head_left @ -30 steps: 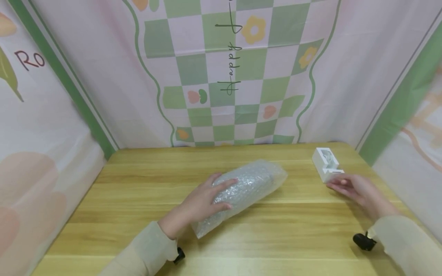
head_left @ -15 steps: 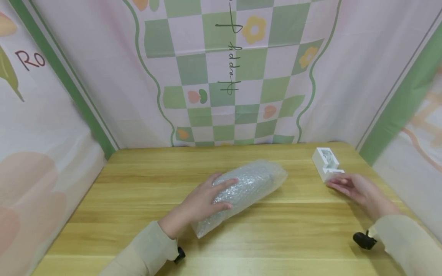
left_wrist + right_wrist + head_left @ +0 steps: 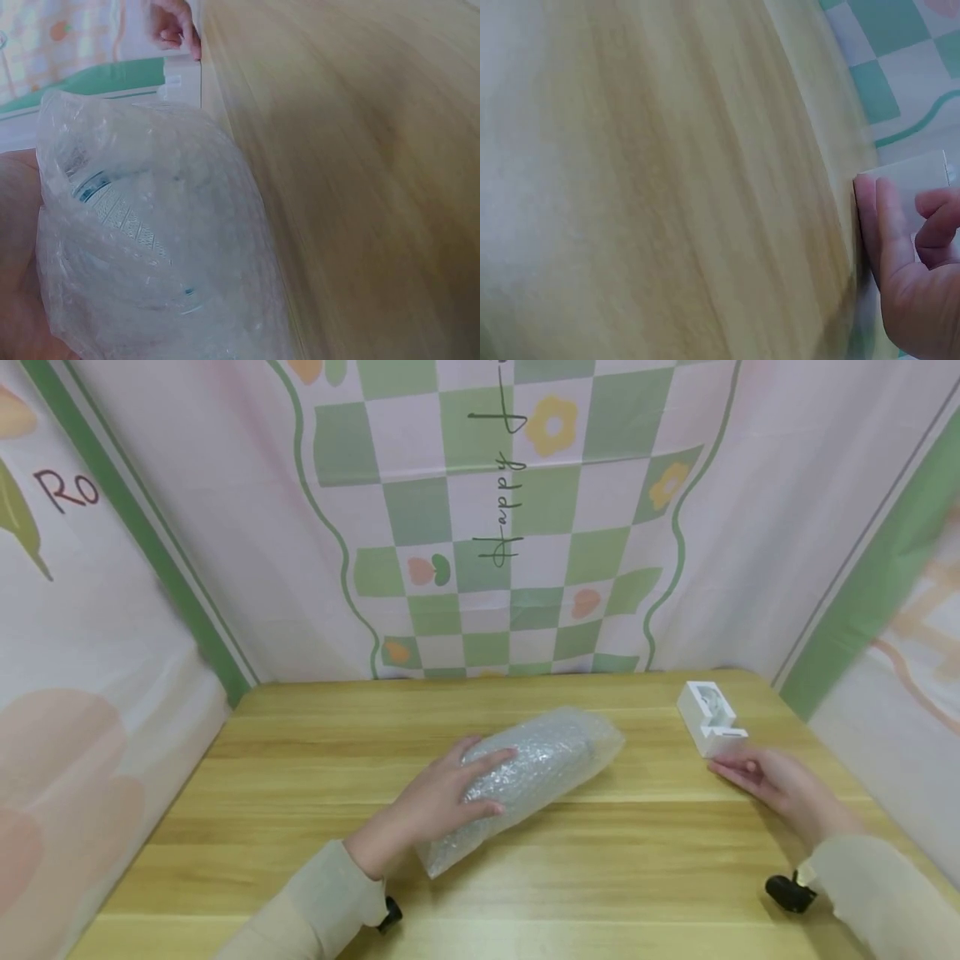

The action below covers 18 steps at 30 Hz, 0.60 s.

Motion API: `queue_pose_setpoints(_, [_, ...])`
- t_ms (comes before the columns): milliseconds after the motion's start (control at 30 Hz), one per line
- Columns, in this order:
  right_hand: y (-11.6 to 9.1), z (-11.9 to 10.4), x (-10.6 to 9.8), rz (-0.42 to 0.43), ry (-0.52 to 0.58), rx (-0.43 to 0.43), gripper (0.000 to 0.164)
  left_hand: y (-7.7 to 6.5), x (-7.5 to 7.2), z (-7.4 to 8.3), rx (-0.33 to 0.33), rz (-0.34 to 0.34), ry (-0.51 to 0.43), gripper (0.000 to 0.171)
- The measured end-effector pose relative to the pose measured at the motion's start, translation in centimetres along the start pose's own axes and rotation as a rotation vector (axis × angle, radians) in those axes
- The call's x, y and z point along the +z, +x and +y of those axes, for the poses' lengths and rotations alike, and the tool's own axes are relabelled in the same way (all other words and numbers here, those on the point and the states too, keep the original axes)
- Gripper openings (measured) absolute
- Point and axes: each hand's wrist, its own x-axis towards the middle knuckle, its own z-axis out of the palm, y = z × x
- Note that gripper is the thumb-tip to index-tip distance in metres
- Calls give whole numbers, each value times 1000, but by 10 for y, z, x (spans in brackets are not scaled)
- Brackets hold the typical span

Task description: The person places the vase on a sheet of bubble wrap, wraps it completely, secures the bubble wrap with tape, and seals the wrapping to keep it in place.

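Note:
A bubble-wrapped bundle (image 3: pixel 543 760) lies slanted at the table's middle; the left wrist view shows ridged clear glass (image 3: pixel 124 221) inside. My left hand (image 3: pixel 442 785) grips its near end from above, fingers spread over the top and thumb on the near side. At the right back stands a small white tape dispenser (image 3: pixel 701 718) with a clear roll. My right hand (image 3: pixel 776 785) is at its near end, with thumb and a finger bent together beside the front edge. In the right wrist view, straight fingers (image 3: pixel 891 217) lie against its side. Whether tape is between the fingertips cannot be made out.
The wooden table (image 3: pixel 315 752) carries both things. Behind it hangs a checkered curtain (image 3: pixel 480 510), with further printed cloth on both sides. Black wrist cameras hang under both cuffs, the right one (image 3: pixel 790 892) close over the table.
My right hand has shifted slightly down and back from the dispenser's front edge, and its finger and thumb are more bent. The left hand and the wrapped bundle have not moved.

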Motion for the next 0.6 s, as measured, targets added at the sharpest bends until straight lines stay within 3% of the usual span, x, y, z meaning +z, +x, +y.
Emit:
queue_pose_setpoints(133, [0,3,-5,-70,-61,-24,34,-1,1,-3,2,1,-6,71])
queue_pose_setpoints(333, [-4,-4,-2,-75,-404,-1,33,-1,0,-2,-6,-1,-16,71])
queue_pose_setpoints(600, [-10,-12,6,-181,-646,-14,36,0,0,0,2,-1,-12,71])
